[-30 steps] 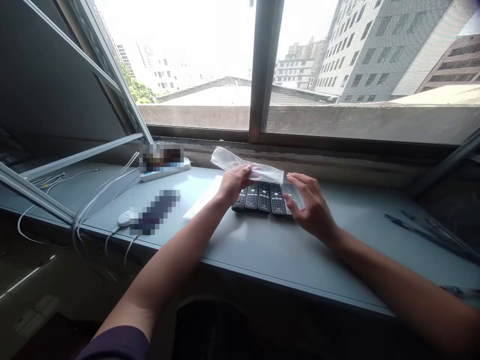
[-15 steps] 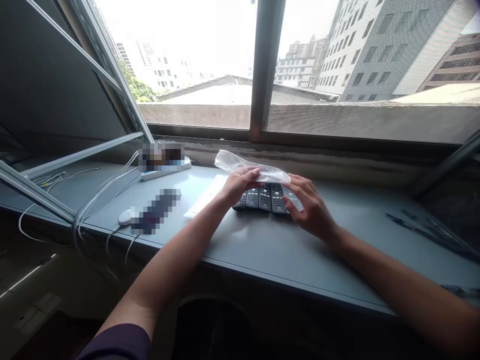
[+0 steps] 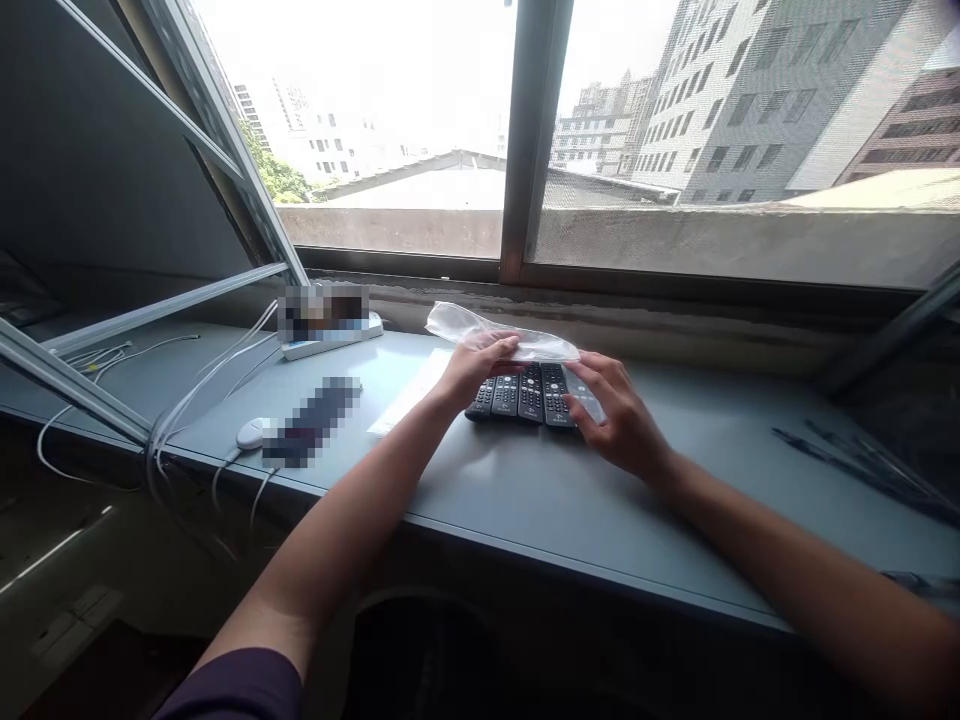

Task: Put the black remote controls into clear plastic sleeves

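Note:
Several black remote controls (image 3: 521,393) lie side by side on the grey desk (image 3: 540,500) under the window. A clear plastic bag (image 3: 480,331) hangs just above them, and my left hand (image 3: 474,366) is closed on it with thumb and fingers. Over the rightmost, plastic-wrapped remote (image 3: 587,397) rests my right hand (image 3: 619,416), its curled fingers touching that remote and the bag's right end.
A white sheet of paper (image 3: 409,395) lies left of the remotes. Farther left are a white mouse (image 3: 253,433), a power strip (image 3: 330,342) and white cables (image 3: 195,390). Thin dark rods (image 3: 855,462) lie at the desk's right. Metal frame bars (image 3: 150,310) slant at left.
Both hands have moved slightly away from me and lower over the remotes; the bag came down with the left hand, and the right fingers closed in onto the rightmost remote.

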{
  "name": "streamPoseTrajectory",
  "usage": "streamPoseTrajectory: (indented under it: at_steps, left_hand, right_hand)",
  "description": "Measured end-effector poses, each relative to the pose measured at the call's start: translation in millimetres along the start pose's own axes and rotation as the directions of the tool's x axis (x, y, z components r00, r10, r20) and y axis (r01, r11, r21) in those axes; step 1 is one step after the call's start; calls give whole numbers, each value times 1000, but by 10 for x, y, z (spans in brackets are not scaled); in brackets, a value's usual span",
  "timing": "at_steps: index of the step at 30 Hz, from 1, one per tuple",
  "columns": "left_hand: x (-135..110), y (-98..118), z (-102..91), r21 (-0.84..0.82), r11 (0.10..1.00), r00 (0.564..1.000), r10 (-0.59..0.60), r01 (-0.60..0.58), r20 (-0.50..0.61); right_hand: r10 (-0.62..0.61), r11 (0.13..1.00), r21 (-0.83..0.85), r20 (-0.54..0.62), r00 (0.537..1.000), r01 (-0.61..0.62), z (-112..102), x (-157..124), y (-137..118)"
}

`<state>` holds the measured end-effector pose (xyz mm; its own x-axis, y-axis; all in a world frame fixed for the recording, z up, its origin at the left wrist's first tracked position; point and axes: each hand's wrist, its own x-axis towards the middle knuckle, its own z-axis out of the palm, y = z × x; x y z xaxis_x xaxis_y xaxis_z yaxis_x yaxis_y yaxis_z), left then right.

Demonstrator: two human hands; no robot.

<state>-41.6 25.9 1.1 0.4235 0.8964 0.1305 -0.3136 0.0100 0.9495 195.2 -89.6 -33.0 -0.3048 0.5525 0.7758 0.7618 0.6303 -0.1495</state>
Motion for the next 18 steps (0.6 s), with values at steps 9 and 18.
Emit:
streamPoseTrajectory:
  at_steps: [9,18]
  left_hand:
    - [67,-46,-53,-63,998,999,17,-20,-47]
    - [56,-33,-78,-5,1000,999,29,-29,-20]
  right_hand:
    - [20,1000,22,-18,1000,-20,-21,22,-29]
    - [55,997,45,-7,998,-55,-20,20,-19]
